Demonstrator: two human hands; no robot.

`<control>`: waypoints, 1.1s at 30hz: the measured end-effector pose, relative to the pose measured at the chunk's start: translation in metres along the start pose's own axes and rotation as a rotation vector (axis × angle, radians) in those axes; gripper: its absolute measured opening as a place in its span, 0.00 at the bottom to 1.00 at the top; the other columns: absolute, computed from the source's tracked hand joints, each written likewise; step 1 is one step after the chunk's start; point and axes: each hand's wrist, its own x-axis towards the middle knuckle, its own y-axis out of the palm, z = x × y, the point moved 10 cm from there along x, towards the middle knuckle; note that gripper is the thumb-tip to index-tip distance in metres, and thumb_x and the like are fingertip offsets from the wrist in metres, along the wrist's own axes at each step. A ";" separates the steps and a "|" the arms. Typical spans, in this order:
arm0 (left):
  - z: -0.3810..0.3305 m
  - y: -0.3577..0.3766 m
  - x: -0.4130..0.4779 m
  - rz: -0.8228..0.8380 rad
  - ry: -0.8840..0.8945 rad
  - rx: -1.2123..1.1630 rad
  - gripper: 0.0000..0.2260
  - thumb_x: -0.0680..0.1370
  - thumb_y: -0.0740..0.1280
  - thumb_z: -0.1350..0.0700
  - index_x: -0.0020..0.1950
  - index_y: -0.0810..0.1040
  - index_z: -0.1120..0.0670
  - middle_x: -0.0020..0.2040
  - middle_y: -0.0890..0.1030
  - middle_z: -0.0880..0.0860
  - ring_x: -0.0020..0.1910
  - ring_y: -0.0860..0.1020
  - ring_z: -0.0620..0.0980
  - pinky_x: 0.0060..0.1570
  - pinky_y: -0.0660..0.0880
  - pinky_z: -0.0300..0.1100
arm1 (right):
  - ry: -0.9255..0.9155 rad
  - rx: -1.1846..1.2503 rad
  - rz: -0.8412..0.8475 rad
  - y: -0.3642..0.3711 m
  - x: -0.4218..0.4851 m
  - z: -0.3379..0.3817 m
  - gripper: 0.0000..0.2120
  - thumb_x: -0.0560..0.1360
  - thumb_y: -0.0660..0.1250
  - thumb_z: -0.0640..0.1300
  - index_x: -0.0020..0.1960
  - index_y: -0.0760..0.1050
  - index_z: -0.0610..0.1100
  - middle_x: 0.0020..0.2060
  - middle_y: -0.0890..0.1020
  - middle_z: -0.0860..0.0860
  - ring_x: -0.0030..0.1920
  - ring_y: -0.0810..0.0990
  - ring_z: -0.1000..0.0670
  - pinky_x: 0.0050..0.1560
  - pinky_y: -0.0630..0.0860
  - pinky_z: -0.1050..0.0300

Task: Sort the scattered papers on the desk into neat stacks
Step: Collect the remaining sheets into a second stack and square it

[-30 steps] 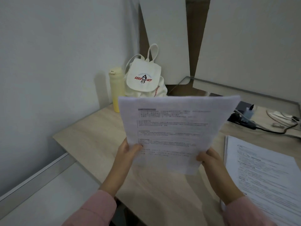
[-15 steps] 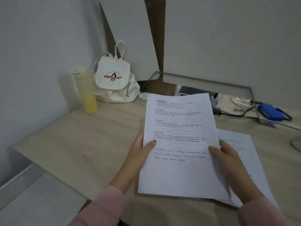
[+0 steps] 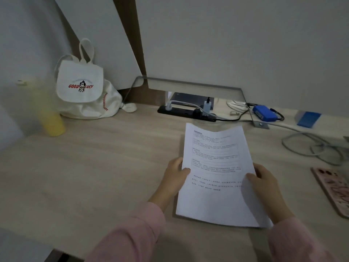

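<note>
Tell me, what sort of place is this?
Most likely a personal study or work corner: a wooden desk with printed papers, a power strip with chargers plugged in, and a small white backpack.

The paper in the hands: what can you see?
The paper is white, printed with blocks of small dark text too fine to read. It lies flat, long side pointing away, on or just above the wooden desk, its far edge slightly wavy. The left hand and right hand pinch its side edges, thumbs on top.
</note>
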 end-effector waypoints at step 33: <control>0.032 -0.161 -0.040 -0.134 -0.029 -0.264 0.23 0.72 0.72 0.48 0.64 0.75 0.54 0.57 0.83 0.52 0.54 0.82 0.52 0.58 0.77 0.50 | -0.196 0.636 0.637 0.137 -0.070 0.103 0.15 0.75 0.63 0.35 0.59 0.77 0.49 0.49 0.85 0.46 0.46 0.84 0.40 0.44 0.81 0.44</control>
